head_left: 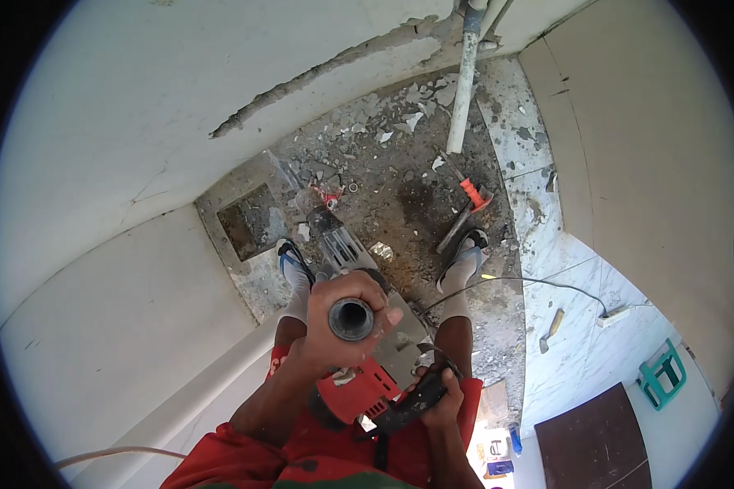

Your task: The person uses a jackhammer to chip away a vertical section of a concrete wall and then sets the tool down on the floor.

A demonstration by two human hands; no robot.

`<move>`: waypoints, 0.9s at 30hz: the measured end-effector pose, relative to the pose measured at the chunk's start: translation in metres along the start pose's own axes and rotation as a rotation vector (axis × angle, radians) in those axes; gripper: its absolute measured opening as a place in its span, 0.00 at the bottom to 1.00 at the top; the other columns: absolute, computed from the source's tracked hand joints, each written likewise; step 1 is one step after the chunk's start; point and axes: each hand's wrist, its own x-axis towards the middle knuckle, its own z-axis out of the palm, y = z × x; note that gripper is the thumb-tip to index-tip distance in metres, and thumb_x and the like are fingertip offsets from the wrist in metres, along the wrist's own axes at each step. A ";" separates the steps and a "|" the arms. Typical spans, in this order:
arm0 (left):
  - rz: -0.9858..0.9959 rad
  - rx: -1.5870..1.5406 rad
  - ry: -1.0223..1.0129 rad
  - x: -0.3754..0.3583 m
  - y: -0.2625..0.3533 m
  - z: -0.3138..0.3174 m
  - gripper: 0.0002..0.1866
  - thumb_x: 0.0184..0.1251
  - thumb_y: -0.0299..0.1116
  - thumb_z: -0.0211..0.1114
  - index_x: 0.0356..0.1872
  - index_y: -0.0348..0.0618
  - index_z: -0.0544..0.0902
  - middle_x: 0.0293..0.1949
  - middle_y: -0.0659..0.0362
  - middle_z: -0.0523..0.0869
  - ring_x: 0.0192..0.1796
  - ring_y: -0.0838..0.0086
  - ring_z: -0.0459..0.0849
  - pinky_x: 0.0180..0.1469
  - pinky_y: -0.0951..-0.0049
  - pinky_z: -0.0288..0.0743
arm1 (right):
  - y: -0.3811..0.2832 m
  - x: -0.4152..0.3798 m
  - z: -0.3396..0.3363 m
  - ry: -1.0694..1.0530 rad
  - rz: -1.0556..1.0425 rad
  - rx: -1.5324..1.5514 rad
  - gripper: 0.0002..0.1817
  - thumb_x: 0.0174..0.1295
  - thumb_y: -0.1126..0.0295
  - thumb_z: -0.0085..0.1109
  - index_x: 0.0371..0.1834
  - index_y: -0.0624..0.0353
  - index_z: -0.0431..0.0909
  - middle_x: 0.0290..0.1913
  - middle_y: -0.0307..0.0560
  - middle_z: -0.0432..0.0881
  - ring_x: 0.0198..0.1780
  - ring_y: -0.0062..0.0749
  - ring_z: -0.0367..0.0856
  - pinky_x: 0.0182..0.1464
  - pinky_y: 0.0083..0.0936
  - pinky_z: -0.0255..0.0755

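Observation:
A large rotary hammer with a red and grey body fills the space in front of me. Round its side handle, whose hollow black end faces up, my left hand is closed. Lower right, my right hand grips the black rear handle. The tool's nose and its blurred bit point away to the upper left, overlapping the floor beside the wall in this view. Between and beyond my feet lies broken rubble. An orange-handled chisel rests on the floor near my right foot.
A jagged groove runs along the wall. White pipe comes down at the back. Left of my feet is a square floor recess. A black cord leads right to a power strip, near a teal stool.

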 end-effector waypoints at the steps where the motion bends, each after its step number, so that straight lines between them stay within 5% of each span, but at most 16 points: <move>1: 0.037 -0.002 -0.040 0.008 0.008 0.011 0.10 0.53 0.21 0.73 0.25 0.38 0.77 0.27 0.56 0.82 0.31 0.74 0.82 0.35 0.72 0.75 | -0.009 0.001 -0.002 -0.046 -0.036 0.021 0.16 0.62 0.56 0.60 0.42 0.57 0.75 0.34 0.47 0.80 0.35 0.40 0.81 0.44 0.38 0.77; 8: 0.050 -0.022 -0.146 0.109 0.049 0.073 0.10 0.54 0.23 0.73 0.24 0.39 0.78 0.26 0.60 0.81 0.30 0.78 0.80 0.34 0.75 0.73 | -0.070 0.004 0.042 -0.215 -0.247 0.200 0.14 0.62 0.57 0.59 0.40 0.55 0.74 0.35 0.43 0.78 0.36 0.35 0.79 0.43 0.37 0.75; 9: 0.050 0.015 -0.177 0.120 0.060 0.080 0.10 0.54 0.23 0.74 0.24 0.39 0.78 0.25 0.61 0.81 0.30 0.80 0.79 0.33 0.76 0.72 | -0.071 0.006 0.055 -0.216 -0.265 0.201 0.15 0.61 0.56 0.59 0.41 0.52 0.68 0.35 0.40 0.73 0.33 0.25 0.78 0.37 0.27 0.78; 13: 0.013 0.090 -0.228 0.163 0.072 0.088 0.11 0.53 0.28 0.75 0.23 0.40 0.78 0.23 0.65 0.80 0.27 0.83 0.76 0.33 0.78 0.70 | -0.063 0.011 0.085 -0.129 -0.241 0.381 0.11 0.62 0.59 0.58 0.37 0.53 0.71 0.33 0.40 0.75 0.33 0.31 0.77 0.40 0.36 0.75; 17: -0.017 0.223 -0.234 0.206 0.064 0.066 0.13 0.51 0.32 0.76 0.23 0.40 0.78 0.23 0.65 0.79 0.26 0.83 0.75 0.32 0.79 0.70 | -0.062 0.024 0.131 -0.065 -0.201 0.433 0.10 0.62 0.60 0.56 0.35 0.53 0.72 0.31 0.40 0.75 0.33 0.31 0.76 0.40 0.34 0.73; 22: -0.120 0.239 -0.462 0.219 0.057 0.039 0.14 0.50 0.32 0.77 0.23 0.40 0.78 0.24 0.64 0.81 0.29 0.83 0.77 0.34 0.79 0.71 | -0.005 0.053 0.152 -0.094 -0.137 0.654 0.07 0.58 0.63 0.57 0.33 0.52 0.73 0.30 0.41 0.76 0.33 0.33 0.76 0.42 0.37 0.73; 27: -0.094 0.133 -0.600 0.196 0.022 -0.009 0.13 0.50 0.28 0.77 0.27 0.42 0.78 0.29 0.60 0.81 0.36 0.73 0.80 0.47 0.66 0.75 | 0.073 0.108 0.151 -0.140 -0.134 0.759 0.06 0.56 0.67 0.58 0.33 0.56 0.76 0.33 0.44 0.79 0.37 0.39 0.79 0.46 0.39 0.73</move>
